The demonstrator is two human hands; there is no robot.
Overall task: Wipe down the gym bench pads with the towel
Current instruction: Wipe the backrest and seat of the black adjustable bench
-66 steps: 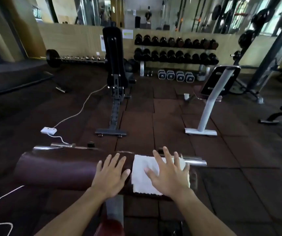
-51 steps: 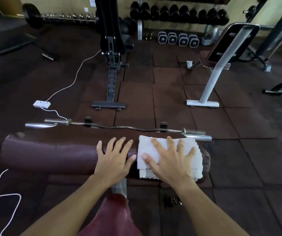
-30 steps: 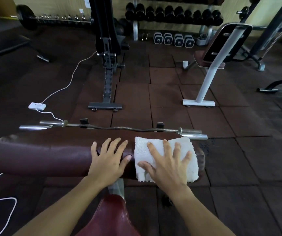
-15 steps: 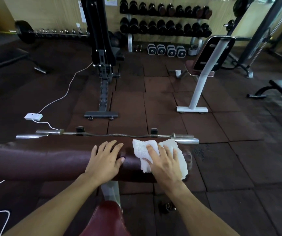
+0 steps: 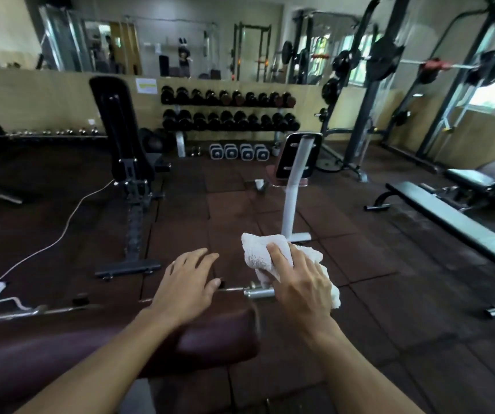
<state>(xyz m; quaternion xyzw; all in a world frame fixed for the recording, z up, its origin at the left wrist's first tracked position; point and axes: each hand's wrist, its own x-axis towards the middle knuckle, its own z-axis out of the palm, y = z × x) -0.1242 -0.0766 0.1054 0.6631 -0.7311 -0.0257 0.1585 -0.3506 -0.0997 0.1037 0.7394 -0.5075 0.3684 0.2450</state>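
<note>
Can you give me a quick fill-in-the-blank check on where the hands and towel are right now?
1. The white towel is bunched in the ____ hand.
2. The left hand holds ____, with its fingers spread and relaxed.
3. The padded roll under the left forearm is ____ in colour.
4. The chrome bar end shows just beyond the pad, between the two ____.

Missing words: right; nothing; maroon; hands

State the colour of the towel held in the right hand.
White, clearest in the head view: the towel bunched in the right hand.
</note>
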